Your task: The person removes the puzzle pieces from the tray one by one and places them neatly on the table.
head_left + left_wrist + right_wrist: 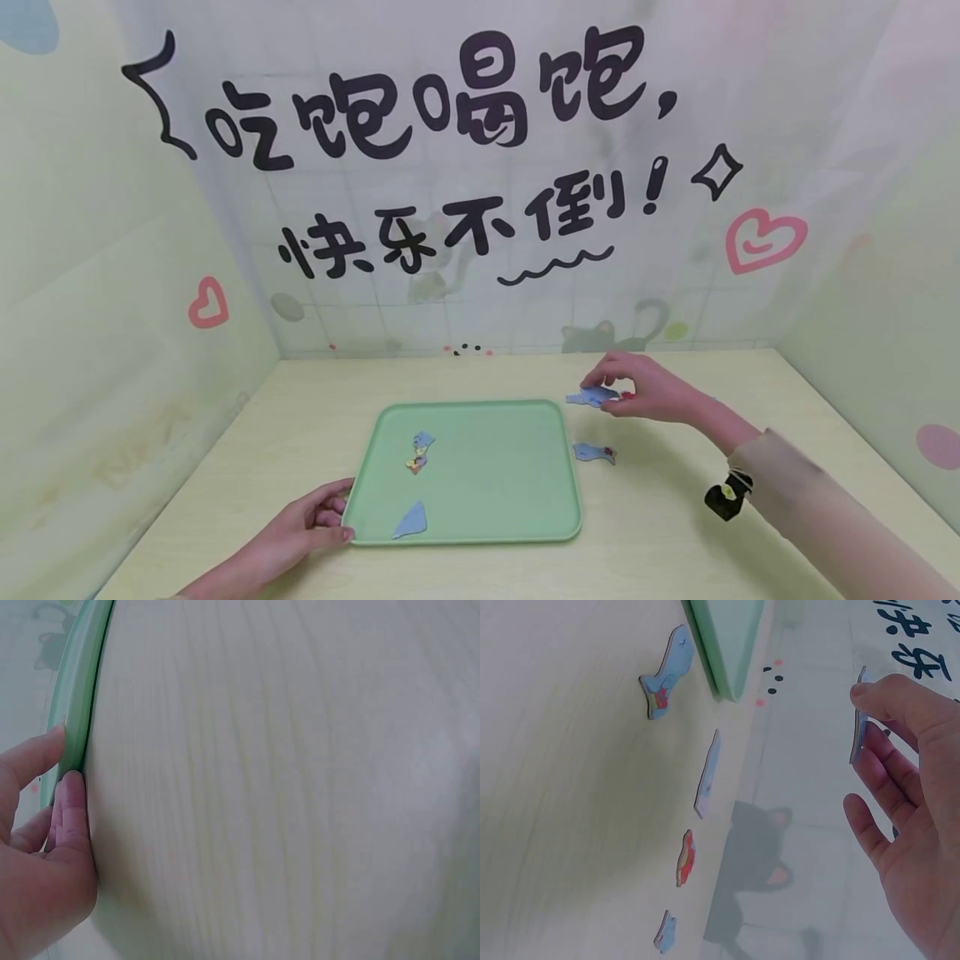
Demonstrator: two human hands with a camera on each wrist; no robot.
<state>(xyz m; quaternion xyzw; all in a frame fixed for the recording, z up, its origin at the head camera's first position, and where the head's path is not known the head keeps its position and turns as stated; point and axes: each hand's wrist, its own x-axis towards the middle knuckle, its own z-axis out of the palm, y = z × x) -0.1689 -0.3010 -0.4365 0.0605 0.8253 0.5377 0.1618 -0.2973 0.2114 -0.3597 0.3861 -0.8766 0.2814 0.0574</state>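
My left hand (315,518) grips the lower left edge of a green tray (495,533), its thumb on the rim and the other fingers bent against the side. On the tray lie a blue pointed puzzle piece (411,520) and, above it, small blue and yellow patterned pieces (423,439). Beyond the tray's far right corner, my right hand (922,757) pinches a thin flat blue puzzle piece (860,727) between thumb and fingertips, seen edge-on in the right wrist view. Another blue piece with a red patch (595,452) lies right of the tray.
Along the table's far side, the right wrist view shows a long blue piece (707,776), a red piece (685,859) and a small blue piece (665,932). A printed backdrop (480,317) stands behind the table (660,508), with side walls left and right.
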